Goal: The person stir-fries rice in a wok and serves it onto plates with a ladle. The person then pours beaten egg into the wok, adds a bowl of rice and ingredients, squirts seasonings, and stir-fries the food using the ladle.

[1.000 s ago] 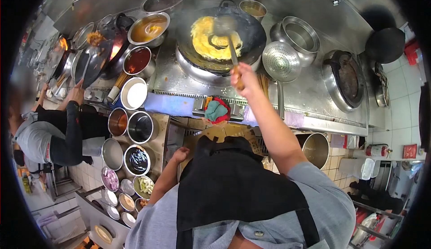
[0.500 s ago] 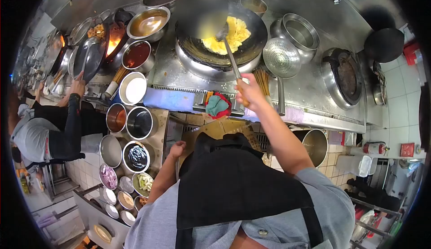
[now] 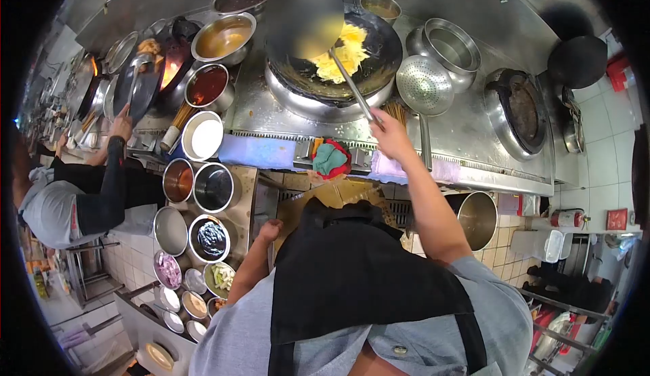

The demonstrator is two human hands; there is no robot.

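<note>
My right hand (image 3: 393,136) is closed round the handle of a long metal ladle (image 3: 352,86), whose head reaches into the wok (image 3: 382,71). Yellow egg (image 3: 342,57) lies in the wok, partly hidden by a grey blur at its upper left. Low at my left side, my left hand (image 3: 271,230) is curled closed, near the counter edge, with nothing visible in it. A green and red cloth (image 3: 330,159) sits at the stove's front edge between my hands.
A perforated strainer (image 3: 424,85) and a steel pot (image 3: 452,45) stand right of the wok. Bowls of sauce (image 3: 207,86) and a white-filled bowl (image 3: 202,136) are at the left. Further left, a co-worker (image 3: 61,206) holds another wok (image 3: 139,91) near flames.
The egg has gone from a spread ring to a folded heap at the wok's right. My right hand has moved slightly right and down with the ladle. My left hand has barely moved.
</note>
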